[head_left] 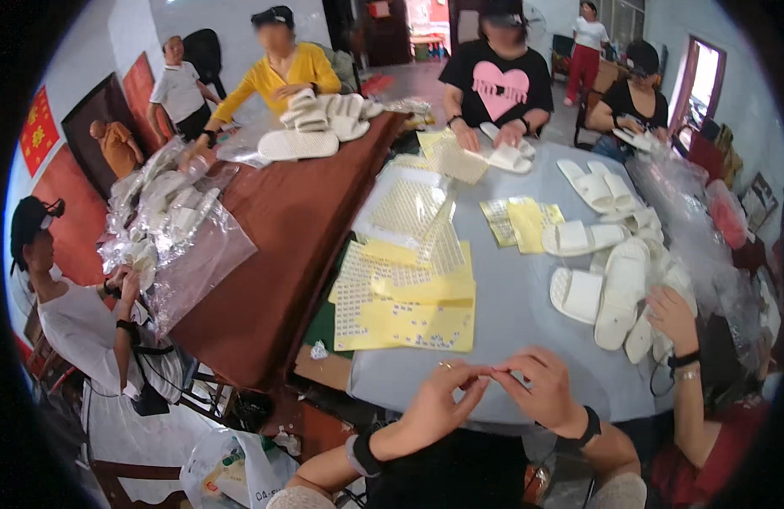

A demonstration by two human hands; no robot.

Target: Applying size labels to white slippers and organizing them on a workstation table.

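Note:
My left hand (pixel 447 397), with a ring on one finger, is closed in a pinch above the near edge of the grey table (pixel 510 339). Its fingertips meet those of my right hand (pixel 543 390), which is pinched too. Whatever lies between them is too small to make out. Just beyond my hands, yellow sticker sheets (pixel 409 322) with small printed labels lie overlapped, some backing bare. To the right is a pile of white slippers (pixel 622 276); a co-worker's hand (pixel 673 318) touches it.
Two smaller yellow sheets (pixel 523 225) lie mid-table. Across the table, a person in black handles a slipper (pixel 510 157). On the left, a brown table (pixel 281 229) holds more slippers (pixel 311 127) and bagged ones (pixel 167 204). Clear plastic (pixel 689 212) lines the right side. A white bag (pixel 235 467) stands low left.

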